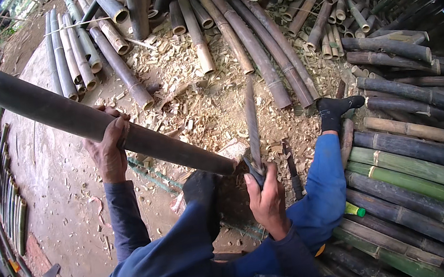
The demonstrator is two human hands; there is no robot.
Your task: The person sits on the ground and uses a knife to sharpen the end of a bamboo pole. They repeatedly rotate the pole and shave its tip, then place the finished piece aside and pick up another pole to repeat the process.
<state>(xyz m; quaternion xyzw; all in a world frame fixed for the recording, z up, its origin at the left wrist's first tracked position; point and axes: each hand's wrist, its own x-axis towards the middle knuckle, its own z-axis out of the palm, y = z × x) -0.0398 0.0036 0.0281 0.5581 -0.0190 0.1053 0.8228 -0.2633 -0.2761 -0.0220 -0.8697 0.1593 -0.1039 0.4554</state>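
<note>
My left hand is wrapped round a dark bamboo pole, which slants from the upper left down toward my feet. Its lower end is beside a pale wood block; whether it rests on it I cannot tell. In my right hand is a machete, gripped by its dark handle with the long blade pointing away from me, just right of the pole's end. A second dark long-handled tool lies on the ground between my right hand and my right leg.
Pale wood chips cover the ground ahead. Cut bamboo poles lie across the far side, with stacked green and dark poles at right. A green-capped bottle is by my right leg. At lower left lies a grey flat tool.
</note>
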